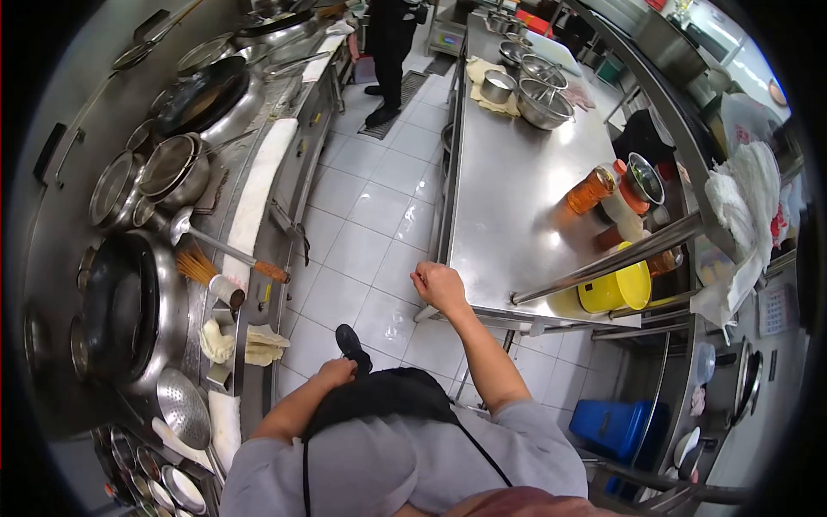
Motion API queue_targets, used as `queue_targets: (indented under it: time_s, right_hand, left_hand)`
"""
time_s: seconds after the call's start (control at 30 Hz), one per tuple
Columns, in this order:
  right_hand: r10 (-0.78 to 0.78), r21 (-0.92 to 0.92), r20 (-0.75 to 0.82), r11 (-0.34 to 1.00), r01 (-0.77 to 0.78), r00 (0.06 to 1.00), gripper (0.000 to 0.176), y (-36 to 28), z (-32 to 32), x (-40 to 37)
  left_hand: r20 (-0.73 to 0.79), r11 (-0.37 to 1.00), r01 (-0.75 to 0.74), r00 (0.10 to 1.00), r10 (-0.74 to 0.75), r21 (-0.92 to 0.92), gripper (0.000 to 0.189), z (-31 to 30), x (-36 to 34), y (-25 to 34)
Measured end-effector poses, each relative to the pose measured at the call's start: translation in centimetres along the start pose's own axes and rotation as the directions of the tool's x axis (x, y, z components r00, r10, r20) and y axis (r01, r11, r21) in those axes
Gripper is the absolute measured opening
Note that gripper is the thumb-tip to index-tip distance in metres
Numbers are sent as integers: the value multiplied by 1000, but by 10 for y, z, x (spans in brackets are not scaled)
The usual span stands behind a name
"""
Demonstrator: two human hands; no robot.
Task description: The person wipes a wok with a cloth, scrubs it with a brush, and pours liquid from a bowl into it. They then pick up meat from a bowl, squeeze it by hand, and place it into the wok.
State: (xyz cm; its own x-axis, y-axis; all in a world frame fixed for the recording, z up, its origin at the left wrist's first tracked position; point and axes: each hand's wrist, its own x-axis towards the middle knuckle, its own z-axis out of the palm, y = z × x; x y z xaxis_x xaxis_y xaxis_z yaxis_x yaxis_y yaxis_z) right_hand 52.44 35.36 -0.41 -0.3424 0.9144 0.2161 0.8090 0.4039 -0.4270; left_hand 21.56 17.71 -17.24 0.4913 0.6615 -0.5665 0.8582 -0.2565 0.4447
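Observation:
My right hand (438,285) is raised beside the near left corner of the steel table (508,198), its fingers curled; nothing shows in it. Lower down, my left hand (337,371) hangs near the front of my black apron (379,401), fingers curled in, and what it holds, if anything, is hidden. A black shoe (349,343) shows on the tiled floor just past it. Left of my left hand, a cream cloth (265,345) hangs at the stove counter's edge.
Woks (125,306), strainers and a ladle (211,241) line the stove on the left. Metal bowls (544,103), an orange bottle (591,189) and a yellow container (616,289) stand on the table. A person (392,60) stands ahead in the aisle.

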Motion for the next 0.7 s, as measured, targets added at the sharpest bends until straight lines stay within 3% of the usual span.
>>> queue_targets:
  time_s: [0.07,0.13,0.27,0.37,0.47,0.6,0.7]
  right_hand:
    - [-27,-34,-1,999,27,1000,22,0,-1,1]
    - [-20,-53,9,998,21,1000,22,-4,-1,-1]
    - [31,-92,28,995,-28,999,21,-8,-3,5]
    - [51,-108,22,993,-48,998,23,-8,0,8]
    - [52,-123,-19,991,-54,998,24,-8,0,11]
    - [92,-170,25,982,-87,995,22,-12,-2,13]
    - [44,-197,-26,979,-48,999,22,-10,1,14]
  left_hand:
    - [93,992,-58,995,47,112,37,-35,11,2]
    - [86,981,-53,996,38,185,36,-87,8,14]
    - [-239,987,-28,969,65,156,31,-179,-11,23]
    - [-514,979,-70,843,162,193,28,-229,-15,10]
    - [-624,957,-32,752,214,289,30,-267,-15,-3]
    - [-491,957,90,869,59,275,35,-285,-10,-29]
    - [-390,964,87,920,19,253,36,-284,-4,-52]
